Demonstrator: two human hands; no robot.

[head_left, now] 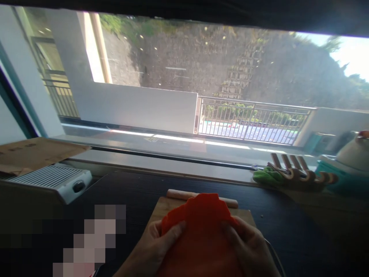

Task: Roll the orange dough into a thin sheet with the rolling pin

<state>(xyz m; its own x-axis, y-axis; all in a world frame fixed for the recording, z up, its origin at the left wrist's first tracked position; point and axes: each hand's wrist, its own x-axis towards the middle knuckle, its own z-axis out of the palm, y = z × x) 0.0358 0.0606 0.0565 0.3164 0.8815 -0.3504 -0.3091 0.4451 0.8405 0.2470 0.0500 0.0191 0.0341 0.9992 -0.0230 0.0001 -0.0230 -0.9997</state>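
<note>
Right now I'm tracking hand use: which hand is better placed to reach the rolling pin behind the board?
Right, probably. The rolling pin extends rightward, nearer the right hand; both hands hold the orange sheet.

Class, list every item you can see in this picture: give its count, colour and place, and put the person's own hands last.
orange sheet: one, orange, held up over the board, near centre
wooden board: one, light wood, on the dark table under the sheet
rolling pin: one, pale wood, at the board's far edge
dark table: one, black, foreground
white appliance: one, white, ribbed top, left
cardboard: one, brown, far left
wooden rack: one, brown, right by the window
green cloth: one, green, beside the rack
left hand: grips the sheet's left edge
right hand: grips its right edge
</note>
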